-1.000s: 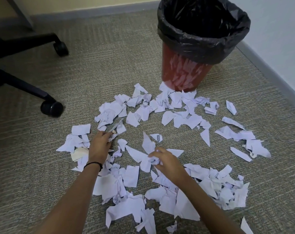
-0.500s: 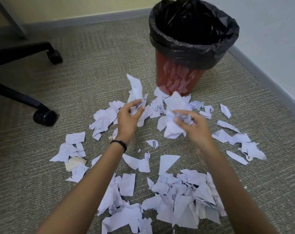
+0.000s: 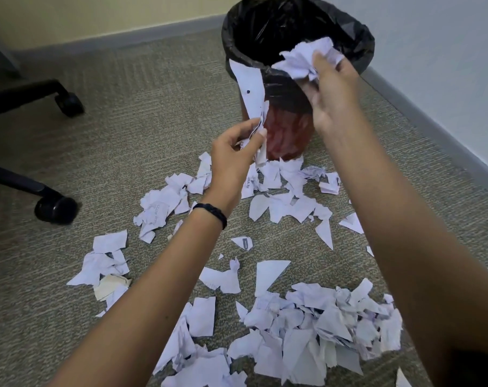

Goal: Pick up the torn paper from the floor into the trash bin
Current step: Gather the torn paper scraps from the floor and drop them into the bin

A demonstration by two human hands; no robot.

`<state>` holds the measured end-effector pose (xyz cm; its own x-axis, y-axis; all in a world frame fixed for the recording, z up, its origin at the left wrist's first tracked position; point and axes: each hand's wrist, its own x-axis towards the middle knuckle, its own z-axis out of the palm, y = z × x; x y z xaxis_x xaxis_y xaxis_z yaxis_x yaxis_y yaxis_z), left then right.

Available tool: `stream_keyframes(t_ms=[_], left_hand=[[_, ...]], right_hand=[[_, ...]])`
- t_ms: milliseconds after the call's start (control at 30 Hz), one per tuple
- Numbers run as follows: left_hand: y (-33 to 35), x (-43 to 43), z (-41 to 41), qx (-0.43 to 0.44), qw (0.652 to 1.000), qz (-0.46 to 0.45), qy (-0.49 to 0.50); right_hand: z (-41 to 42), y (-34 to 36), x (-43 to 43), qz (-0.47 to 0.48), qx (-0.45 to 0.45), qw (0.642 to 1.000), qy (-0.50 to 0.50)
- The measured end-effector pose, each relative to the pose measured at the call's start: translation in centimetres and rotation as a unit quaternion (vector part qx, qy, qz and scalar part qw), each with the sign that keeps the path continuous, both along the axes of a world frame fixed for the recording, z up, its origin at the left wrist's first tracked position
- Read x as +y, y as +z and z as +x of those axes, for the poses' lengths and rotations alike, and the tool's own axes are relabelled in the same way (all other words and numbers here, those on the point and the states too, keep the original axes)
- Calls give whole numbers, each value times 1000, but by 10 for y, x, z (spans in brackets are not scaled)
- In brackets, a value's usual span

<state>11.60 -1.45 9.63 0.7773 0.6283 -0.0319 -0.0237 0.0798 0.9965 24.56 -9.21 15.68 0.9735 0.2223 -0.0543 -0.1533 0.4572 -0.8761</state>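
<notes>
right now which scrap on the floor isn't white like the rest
The cream scrap in the far-left cluster, lying beside white scraps. It is yellowish; every other piece lying there looks white.

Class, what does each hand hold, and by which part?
The left hand pinches a long torn paper strip at its lower end. The right hand grips a crumpled wad of torn paper along its right side.

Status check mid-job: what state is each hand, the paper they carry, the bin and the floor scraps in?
trash bin: upright, black liner open.
left hand: pinches long strip, held before the trash bin.
right hand: grips crumpled wad at the trash bin's near rim.
floor scraps: many lie scattered on the carpet.
</notes>
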Motion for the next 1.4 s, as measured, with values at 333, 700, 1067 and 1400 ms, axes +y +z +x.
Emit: stream_keyframes(t_ms=[333,700,1067,1400], left_hand=[[37,13,33,-15,997,-69,-17],[62,15,78,-33,969,-242,-33],[105,9,139,-99,905,-403,-92],[75,-2,96,-72,972,-157,-156]], right_hand=[[35,23,13,34,95,995,11],[-37,-65,-49,-135,34,989,-46],[-118,-248,-135,-720,-64,623,297],[-116,-239,-131,-714,-49,629,302]])
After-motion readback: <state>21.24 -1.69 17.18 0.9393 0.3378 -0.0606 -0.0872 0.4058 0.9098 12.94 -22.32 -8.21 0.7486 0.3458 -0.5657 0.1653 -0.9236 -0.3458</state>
